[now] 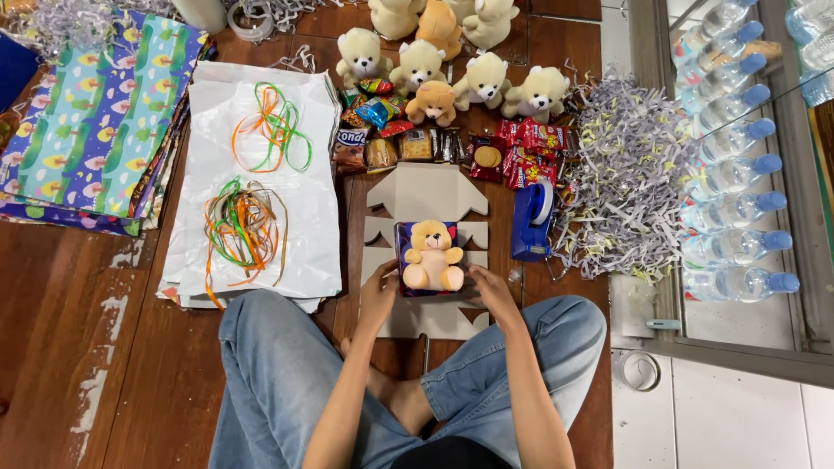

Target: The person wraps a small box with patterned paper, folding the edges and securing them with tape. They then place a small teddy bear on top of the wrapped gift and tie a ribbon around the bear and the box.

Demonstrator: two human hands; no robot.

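You sit cross-legged on a wooden floor (78,347), facing a flattened cardboard box blank (427,193). On the blank stands a small dark-blue box (407,239), and a peach teddy bear (433,255) sits upright on that box, facing you.

Your left hand (380,293) rests against the lower left side of the blue box, fingers curled at its edge. Your right hand (492,291) is at the lower right side, fingers reaching under the bear's foot. Both hands press on the box from opposite sides; neither is closed into a fist, and a full grip cannot be confirmed from this angle.

Just right of the blank stands a blue tape dispenser (532,222). Beyond it lies a heap of shredded paper (627,178). Behind the blank runs a row of snack packets (452,148), and behind those stands a group of cream and peach plush bears (452,74).

To your left lie white sheets (261,252) carrying two loose bundles of orange, green and white ribbon (245,227). Further left is a stack of patterned wrapping paper (95,122). At far right, behind a glass panel, a row of blue-capped water bottles (734,208) lies on its side.
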